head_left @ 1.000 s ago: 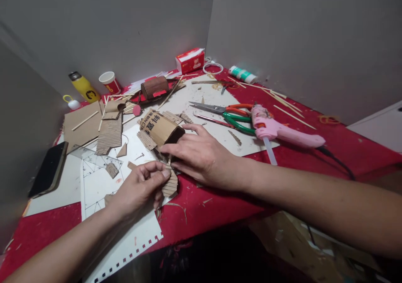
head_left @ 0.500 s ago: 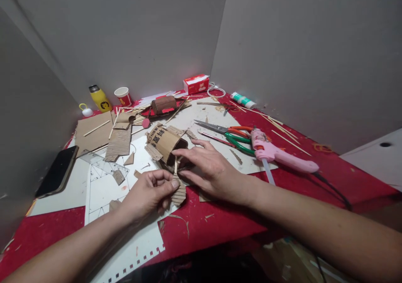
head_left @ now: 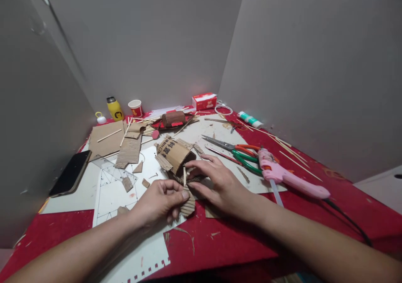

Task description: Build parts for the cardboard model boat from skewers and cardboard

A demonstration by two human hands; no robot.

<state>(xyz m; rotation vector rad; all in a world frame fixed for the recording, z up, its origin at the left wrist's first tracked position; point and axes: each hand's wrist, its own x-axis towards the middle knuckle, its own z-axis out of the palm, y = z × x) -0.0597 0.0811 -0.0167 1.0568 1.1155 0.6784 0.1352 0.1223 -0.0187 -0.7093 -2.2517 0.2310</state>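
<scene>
A small cardboard model [head_left: 174, 153] sits in front of me: a brown folded tube with printed black characters, corrugated flaps at its sides and its open end facing me. My left hand [head_left: 160, 201] pinches a small ridged cardboard piece [head_left: 189, 205] between thumb and fingers. A short wooden stick [head_left: 184, 176] runs from that piece up to the tube's opening. Curved around the near right edge of the model, my right hand [head_left: 222, 186] grips it, index finger at the opening and thumb lower down. Its fingertips are partly hidden by the model.
To the right lie scissors [head_left: 220, 141] with orange and green handles and a pink glue gun [head_left: 292, 180] with a cord. A phone [head_left: 70, 172], a clear set square [head_left: 109, 167] and cardboard scraps are at left. Behind stand a yellow bottle [head_left: 115, 109] and a paper cup [head_left: 135, 108].
The camera has tilted up and turned slightly left, so the whole scene sits lower and further right. Both hands keep nearly the same pose at the model.
</scene>
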